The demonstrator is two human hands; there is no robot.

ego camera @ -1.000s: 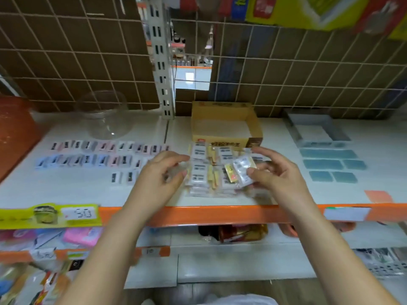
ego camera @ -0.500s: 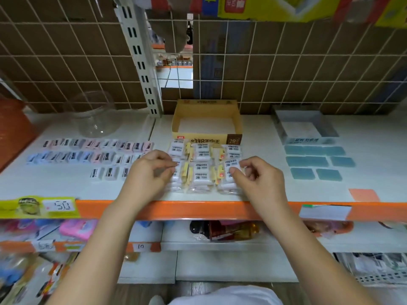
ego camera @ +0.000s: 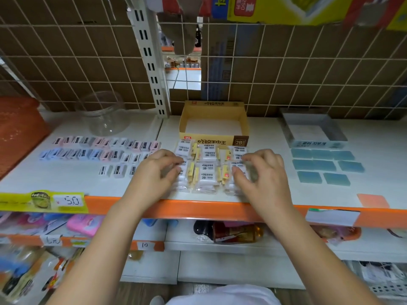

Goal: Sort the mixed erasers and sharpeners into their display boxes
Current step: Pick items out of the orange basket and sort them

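2B erasers [ego camera: 208, 167], shelf front, 6 o'clock of empty yellow box [ego camera: 213, 126]: packet lifted a second ago now rejoins stack; left hand [ego camera: 154, 172] and right hand [ego camera: 263, 175] curl against its flanks, squaring for boxing.

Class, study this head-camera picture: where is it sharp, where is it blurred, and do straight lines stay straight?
Head view: sharp at the centre, where print on the white erasers and yellow box reads clearly; lower-left shelf goods smear into blur; the wire grid and orange shelf edge bow from wide-angle distortion; lighting is soft and even.
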